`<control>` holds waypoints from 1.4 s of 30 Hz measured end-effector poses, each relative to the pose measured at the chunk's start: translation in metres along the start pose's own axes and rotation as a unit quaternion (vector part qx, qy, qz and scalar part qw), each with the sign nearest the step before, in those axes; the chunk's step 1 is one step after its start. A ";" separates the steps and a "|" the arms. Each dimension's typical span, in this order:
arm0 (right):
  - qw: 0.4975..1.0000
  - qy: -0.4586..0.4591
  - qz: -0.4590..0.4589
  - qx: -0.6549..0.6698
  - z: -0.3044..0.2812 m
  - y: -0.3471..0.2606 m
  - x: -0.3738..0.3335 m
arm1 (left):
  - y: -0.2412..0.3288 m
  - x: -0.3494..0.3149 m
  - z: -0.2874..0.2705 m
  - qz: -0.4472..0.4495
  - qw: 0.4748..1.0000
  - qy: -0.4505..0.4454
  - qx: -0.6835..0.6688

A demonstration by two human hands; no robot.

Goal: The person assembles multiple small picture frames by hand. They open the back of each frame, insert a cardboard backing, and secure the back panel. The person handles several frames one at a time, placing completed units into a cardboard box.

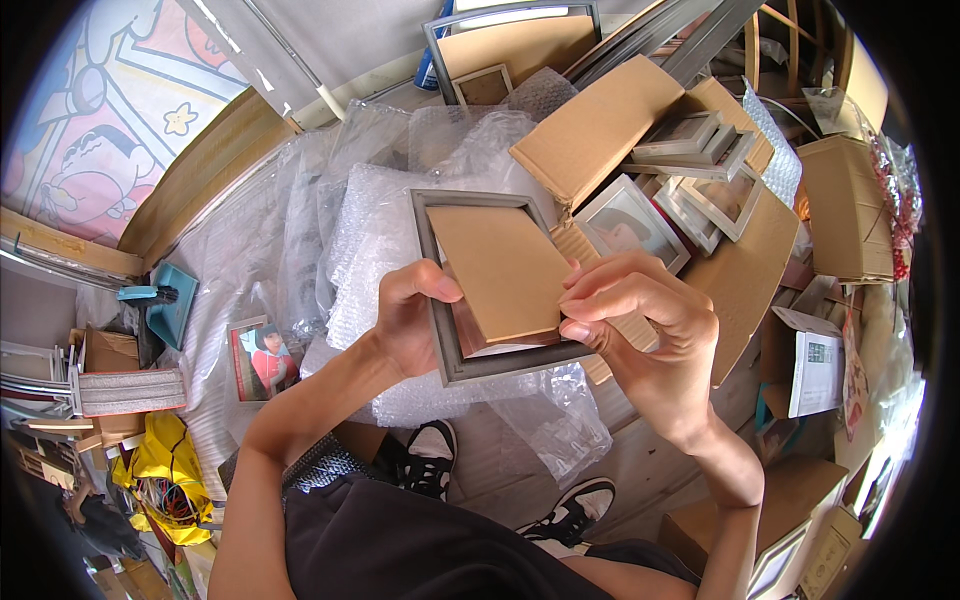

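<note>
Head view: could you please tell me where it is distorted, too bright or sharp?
In the head view, edges bend toward the rim and the corners go black; in the head view, glare whitens the far right and the bubble wrap shines, while the frame and board look fairly sharp.

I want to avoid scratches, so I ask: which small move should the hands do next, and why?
Perhaps the right hand should gently turn the brown board square with the grey frame: the board lies askew, that hand is at its right edge, and the left hand steadies the frame's left side.
</note>
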State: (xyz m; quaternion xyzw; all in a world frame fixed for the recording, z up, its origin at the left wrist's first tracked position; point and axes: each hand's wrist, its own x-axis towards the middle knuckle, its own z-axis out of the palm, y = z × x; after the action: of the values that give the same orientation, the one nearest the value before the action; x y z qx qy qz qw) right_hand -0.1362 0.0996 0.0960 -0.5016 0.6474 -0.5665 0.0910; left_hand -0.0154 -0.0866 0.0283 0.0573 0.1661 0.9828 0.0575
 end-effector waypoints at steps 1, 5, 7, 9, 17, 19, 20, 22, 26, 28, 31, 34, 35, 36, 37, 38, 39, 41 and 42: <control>1.000 0.005 -0.003 -0.004 0.001 0.000 0.000 | -0.002 -0.001 0.000 0.001 1.000 0.012 0.005; 0.999 -0.006 -0.008 -0.043 0.001 -0.002 -0.003 | -0.003 0.004 0.019 -0.003 0.999 0.030 0.022; 0.998 -0.013 -0.023 -0.049 0.005 -0.004 -0.005 | -0.006 0.009 0.017 0.008 0.999 -0.046 -0.013; 0.997 -0.015 -0.051 -0.055 0.009 -0.005 -0.004 | -0.007 0.009 0.015 0.011 0.996 -0.085 -0.033; 0.994 0.005 -0.094 -0.054 0.017 0.005 -0.007 | -0.008 0.008 0.013 0.018 0.998 -0.050 0.027; 0.999 -0.001 0.000 0.033 0.021 0.004 -0.010 | -0.007 0.006 0.015 0.016 0.998 0.002 0.060; 0.996 -0.005 0.047 0.077 0.022 0.003 -0.011 | -0.007 0.005 0.017 0.016 0.997 0.029 0.076; 0.997 -0.026 0.044 0.063 0.022 0.003 -0.013 | -0.008 0.004 0.020 0.010 0.993 0.048 0.106; 0.996 -0.057 -0.050 -0.041 0.026 0.008 -0.016 | -0.016 0.009 0.024 0.008 0.986 0.096 0.137; 0.994 -0.057 -0.070 -0.061 0.030 0.011 -0.018 | -0.016 0.009 0.023 0.001 0.987 0.083 0.139; 0.994 -0.077 -0.059 -0.054 0.029 0.011 -0.020 | -0.017 0.009 0.019 -0.003 0.980 0.076 0.185; 0.993 -0.096 -0.046 -0.041 0.023 0.003 -0.019 | -0.017 0.011 0.023 -0.010 0.974 0.089 0.207; 0.993 -0.099 -0.045 -0.037 0.022 0.000 -0.018 | -0.019 0.012 0.024 -0.004 0.977 0.089 0.195; 0.993 -0.102 -0.043 -0.033 0.021 -0.003 -0.018 | -0.020 0.012 0.024 0.002 0.979 0.088 0.184; 0.993 -0.105 -0.041 -0.037 0.020 -0.003 -0.018 | -0.021 0.012 0.024 0.003 0.980 0.089 0.176; 0.992 -0.109 -0.040 -0.041 0.019 -0.003 -0.018 | -0.020 0.011 0.025 0.005 0.981 0.091 0.170; 0.992 -0.113 -0.039 -0.045 0.017 -0.003 -0.018 | -0.019 0.009 0.025 0.007 0.982 0.092 0.164; 0.989 -0.139 -0.050 -0.031 0.013 -0.002 -0.017 | -0.020 -0.015 -0.019 -0.023 0.978 0.122 0.166; 0.987 -0.152 -0.053 -0.026 0.010 -0.001 -0.017 | -0.017 -0.021 -0.023 -0.029 0.972 0.147 0.183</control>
State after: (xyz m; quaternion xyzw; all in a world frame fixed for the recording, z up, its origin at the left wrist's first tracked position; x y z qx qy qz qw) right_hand -0.1205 0.1059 0.0852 -0.6176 0.6129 -0.4710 0.1451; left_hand 0.0038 -0.0805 -0.0015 -0.0830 0.3512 0.9313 0.0499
